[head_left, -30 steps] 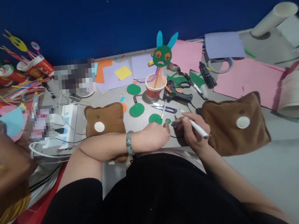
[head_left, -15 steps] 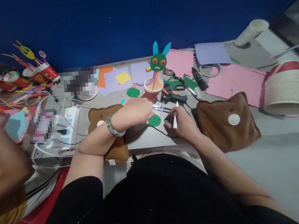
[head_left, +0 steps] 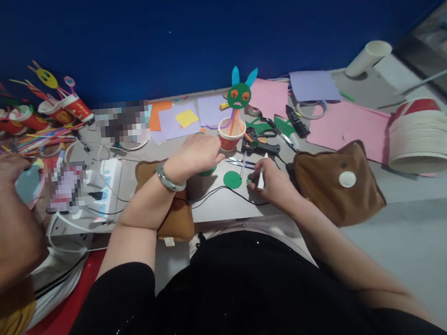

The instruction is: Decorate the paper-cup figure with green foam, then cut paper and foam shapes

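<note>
A white marker (head_left: 261, 179) is gripped in my right hand (head_left: 277, 184), with a small green piece by its fingertips. Left of it, a green paper circle (head_left: 233, 180) lies flat, a thin pale stick touching its edge. My left hand (head_left: 197, 154) is closed, palm down, its fingertips hidden beneath it. Just below that hand, part of another green circle (head_left: 207, 172) shows; whether the fingers hold it is not visible. Behind stands a red paper cup (head_left: 229, 142) with a green-faced, blue-eared figure (head_left: 238, 96). Scissors (head_left: 240, 162) lie between my hands.
A black glue gun (head_left: 262, 147) and its cord lie beside the cup. Brown pouches flank my arms, the right pouch (head_left: 335, 184) fully visible. A power strip (head_left: 107, 189) and another person's hand (head_left: 3, 172) are at left. Stacked cups (head_left: 418, 136) lie at right.
My left hand has shifted slightly left and away from me, covering most of the far green circle and uncovering green below it. My right hand still holds the marker. The view has shifted slightly.
</note>
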A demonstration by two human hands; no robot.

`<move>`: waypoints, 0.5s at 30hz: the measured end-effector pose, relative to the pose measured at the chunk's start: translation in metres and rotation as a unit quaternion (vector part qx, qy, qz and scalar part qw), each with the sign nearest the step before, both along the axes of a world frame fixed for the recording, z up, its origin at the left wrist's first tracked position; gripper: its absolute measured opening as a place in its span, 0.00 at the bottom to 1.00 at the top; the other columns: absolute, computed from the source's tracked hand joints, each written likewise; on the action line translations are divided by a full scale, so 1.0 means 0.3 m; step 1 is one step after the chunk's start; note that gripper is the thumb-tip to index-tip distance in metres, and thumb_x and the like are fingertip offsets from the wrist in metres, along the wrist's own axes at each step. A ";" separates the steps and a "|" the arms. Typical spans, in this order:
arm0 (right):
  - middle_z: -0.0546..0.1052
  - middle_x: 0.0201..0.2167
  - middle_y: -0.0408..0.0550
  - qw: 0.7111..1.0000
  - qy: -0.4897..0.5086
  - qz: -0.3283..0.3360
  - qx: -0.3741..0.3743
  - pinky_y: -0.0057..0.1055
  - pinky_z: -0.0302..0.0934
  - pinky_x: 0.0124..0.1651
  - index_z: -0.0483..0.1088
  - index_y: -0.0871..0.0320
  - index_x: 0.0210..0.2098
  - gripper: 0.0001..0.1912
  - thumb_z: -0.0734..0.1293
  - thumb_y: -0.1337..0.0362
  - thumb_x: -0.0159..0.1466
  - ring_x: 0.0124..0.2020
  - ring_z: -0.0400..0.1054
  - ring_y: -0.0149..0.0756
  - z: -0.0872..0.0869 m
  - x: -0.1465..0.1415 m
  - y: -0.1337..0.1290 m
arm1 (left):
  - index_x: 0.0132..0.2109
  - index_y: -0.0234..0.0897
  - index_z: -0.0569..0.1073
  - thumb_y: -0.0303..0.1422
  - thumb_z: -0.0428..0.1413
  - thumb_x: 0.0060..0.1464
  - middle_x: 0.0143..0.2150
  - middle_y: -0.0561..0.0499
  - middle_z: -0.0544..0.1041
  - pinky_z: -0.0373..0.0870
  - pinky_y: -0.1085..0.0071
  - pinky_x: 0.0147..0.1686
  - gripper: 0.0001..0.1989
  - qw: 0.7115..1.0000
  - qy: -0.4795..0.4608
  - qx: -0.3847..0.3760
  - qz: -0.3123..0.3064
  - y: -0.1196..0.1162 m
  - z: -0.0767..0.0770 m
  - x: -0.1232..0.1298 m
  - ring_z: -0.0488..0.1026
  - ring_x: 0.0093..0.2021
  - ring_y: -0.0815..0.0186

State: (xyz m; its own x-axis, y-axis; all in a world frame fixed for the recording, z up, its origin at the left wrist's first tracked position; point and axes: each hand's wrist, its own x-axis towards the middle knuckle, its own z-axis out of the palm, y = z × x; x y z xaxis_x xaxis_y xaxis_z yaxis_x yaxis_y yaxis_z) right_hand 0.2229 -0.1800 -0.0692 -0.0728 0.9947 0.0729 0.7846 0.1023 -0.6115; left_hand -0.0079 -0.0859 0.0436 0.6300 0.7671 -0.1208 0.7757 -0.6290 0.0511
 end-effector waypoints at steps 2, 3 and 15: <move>0.83 0.34 0.48 1.000 0.014 -0.001 0.008 0.42 0.69 0.39 0.61 0.51 0.44 0.21 0.70 0.67 0.54 0.32 0.77 0.47 -0.009 0.002 -0.006 | 0.42 0.35 0.80 0.36 0.53 0.64 0.40 0.40 0.83 0.69 0.63 0.40 0.13 1.000 -0.017 0.005 0.001 0.007 -0.006 0.003 0.79 0.43 0.54; 0.83 0.34 0.48 1.000 0.023 0.000 0.019 0.41 0.69 0.39 0.61 0.51 0.44 0.20 0.70 0.67 0.55 0.33 0.77 0.47 -0.011 0.004 -0.009 | 0.44 0.35 0.80 0.36 0.53 0.64 0.42 0.41 0.83 0.69 0.63 0.41 0.13 0.999 -0.031 0.008 -0.001 0.008 -0.011 0.009 0.79 0.44 0.54; 0.82 0.33 0.51 0.932 0.124 -0.119 0.321 0.48 0.74 0.41 0.68 0.57 0.62 0.23 0.56 0.52 0.74 0.30 0.77 0.45 0.038 0.036 0.060 | 0.49 0.35 0.80 0.26 0.51 0.67 0.57 0.37 0.77 0.59 0.50 0.59 0.13 0.974 -0.118 0.117 -0.152 0.098 -0.084 0.222 0.67 0.63 0.46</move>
State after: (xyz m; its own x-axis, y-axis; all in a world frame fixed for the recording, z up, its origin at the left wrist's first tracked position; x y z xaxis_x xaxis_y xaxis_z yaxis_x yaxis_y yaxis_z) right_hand 0.2337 -0.1621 -0.0579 0.2419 0.7265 0.6432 0.6751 0.3501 -0.6494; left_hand 0.0585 -0.0565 0.0183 0.8215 0.5301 0.2100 0.5360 -0.8436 0.0325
